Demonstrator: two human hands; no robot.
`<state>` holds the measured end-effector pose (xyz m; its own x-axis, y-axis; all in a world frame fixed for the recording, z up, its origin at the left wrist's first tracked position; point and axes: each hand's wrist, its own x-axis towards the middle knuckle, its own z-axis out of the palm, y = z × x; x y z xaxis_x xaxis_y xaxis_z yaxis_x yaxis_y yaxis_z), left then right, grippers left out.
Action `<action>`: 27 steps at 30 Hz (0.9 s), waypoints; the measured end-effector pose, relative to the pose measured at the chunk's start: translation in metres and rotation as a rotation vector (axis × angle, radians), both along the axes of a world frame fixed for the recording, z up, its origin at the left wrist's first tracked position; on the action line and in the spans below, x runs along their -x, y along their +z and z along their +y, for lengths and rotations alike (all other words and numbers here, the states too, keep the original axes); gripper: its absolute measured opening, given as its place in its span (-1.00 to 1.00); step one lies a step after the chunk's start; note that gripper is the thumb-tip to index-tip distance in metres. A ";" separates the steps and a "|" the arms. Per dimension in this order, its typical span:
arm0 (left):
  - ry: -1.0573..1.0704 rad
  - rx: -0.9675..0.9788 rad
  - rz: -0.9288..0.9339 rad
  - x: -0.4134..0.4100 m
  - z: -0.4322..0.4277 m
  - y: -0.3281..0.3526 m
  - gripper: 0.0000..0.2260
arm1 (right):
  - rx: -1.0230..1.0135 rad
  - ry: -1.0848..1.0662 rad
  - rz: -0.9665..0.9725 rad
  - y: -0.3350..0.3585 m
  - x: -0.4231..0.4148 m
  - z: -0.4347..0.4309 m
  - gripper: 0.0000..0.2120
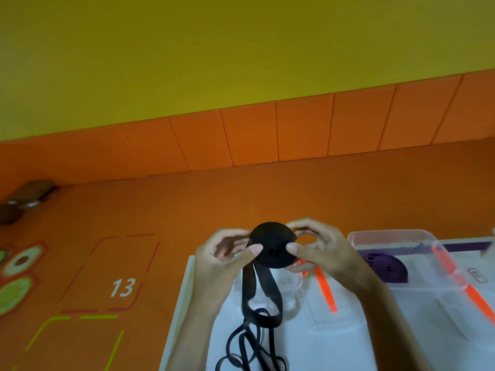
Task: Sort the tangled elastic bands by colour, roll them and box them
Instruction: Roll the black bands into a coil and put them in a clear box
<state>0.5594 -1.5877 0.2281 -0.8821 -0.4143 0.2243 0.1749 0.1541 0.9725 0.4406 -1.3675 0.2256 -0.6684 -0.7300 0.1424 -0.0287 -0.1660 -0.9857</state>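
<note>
A thick black roll of elastic band (272, 243) is held up above the white table (334, 352). My left hand (227, 259) pinches its left side, thumb on the front face. My right hand (318, 250) pinches its right side the same way. From the roll a loose black tail (257, 325) hangs down and lies in tangled loops on the table. A purple roll (388, 267) lies inside a clear plastic box (428, 287) at the right.
A clear lid with an orange clip (325, 289) lies on the table behind the roll, and the box has an orange clip (455, 274) too. Orange floor mats with the number 13 (123, 287) spread to the left. A dark object (24, 200) sits at the far left by the wall.
</note>
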 end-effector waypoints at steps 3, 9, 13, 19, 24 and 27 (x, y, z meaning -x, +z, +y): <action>-0.009 -0.049 0.021 0.000 0.009 0.008 -0.71 | 0.001 -0.105 -0.044 -0.006 -0.001 0.001 -0.57; -0.100 0.005 -0.017 -0.005 0.013 0.021 -0.62 | 0.029 -0.049 -0.119 -0.010 -0.005 0.001 -0.64; -0.095 0.059 -0.057 -0.007 0.012 0.020 -0.61 | -0.185 -0.035 0.051 -0.004 -0.004 0.013 -0.68; -0.100 -0.014 -0.045 -0.002 0.030 0.007 -0.70 | -0.083 -0.145 0.022 -0.003 -0.014 0.022 -0.68; -0.181 -0.013 -0.083 -0.004 0.030 0.012 -0.58 | 0.073 -0.109 -0.128 -0.006 -0.024 0.022 -0.64; -0.095 -0.006 -0.074 -0.006 0.030 0.016 -0.57 | 0.092 -0.058 -0.130 -0.011 -0.027 0.017 -0.70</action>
<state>0.5657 -1.5581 0.2440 -0.9315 -0.3290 0.1550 0.1164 0.1341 0.9841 0.4680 -1.3500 0.2149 -0.7261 -0.6776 0.1168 0.0855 -0.2576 -0.9625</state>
